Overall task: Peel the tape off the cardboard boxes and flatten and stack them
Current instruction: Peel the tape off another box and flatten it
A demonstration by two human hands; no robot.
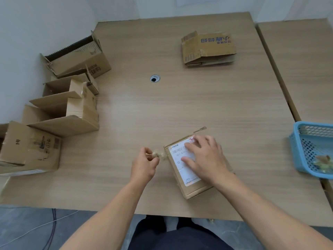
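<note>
A small cardboard box (193,188) with a white shipping label lies near the table's front edge. My right hand (205,156) presses flat on its top, fingers spread over the label. My left hand (144,164) pinches a crumpled strip of clear tape (159,155) just left of the box; the strip still reaches the box's left edge. A stack of flattened boxes (209,48) lies at the far right of the table. Several open, unflattened boxes (63,112) stand in a row along the left edge.
A blue plastic basket (306,152) holding scraps of tape sits at the right edge. A round cable hole (154,78) is in the middle of the wooden table (180,109). A white wall runs behind and to the left. A second table adjoins on the right.
</note>
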